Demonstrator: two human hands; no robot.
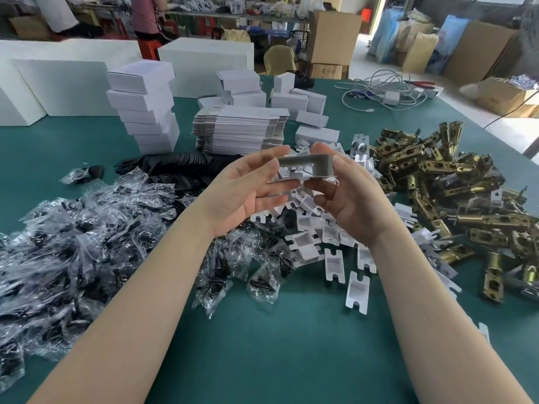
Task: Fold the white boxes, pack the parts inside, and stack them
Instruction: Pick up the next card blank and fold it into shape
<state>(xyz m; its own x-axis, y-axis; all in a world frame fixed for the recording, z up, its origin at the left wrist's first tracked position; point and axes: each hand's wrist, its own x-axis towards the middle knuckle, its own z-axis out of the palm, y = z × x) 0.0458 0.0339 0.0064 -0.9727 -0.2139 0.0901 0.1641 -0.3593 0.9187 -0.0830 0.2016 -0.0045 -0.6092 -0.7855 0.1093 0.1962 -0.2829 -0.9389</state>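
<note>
A partly folded white box [306, 166], grey card on its inner side, hangs above the middle of the green table [291, 330]. My right hand [350, 196] grips its right end, thumb on top and fingers curled underneath. My left hand [248, 185] has its fingers straight, and the tips touch the box's left end. A pile of flat box blanks [239, 132] lies behind the hands. Left of it stands a stack of folded white boxes [145, 109]. Brass latch parts [452, 185] are heaped on the right, and white plastic inserts [323, 228] lie below my hands.
Clear bags of dark hardware [87, 228] cover the table's left side, with black plates [175, 167] behind them. Loose folded boxes [291, 97] and white cables [385, 91] lie at the back. Large white cartons [58, 86] stand at far left. People work in the background.
</note>
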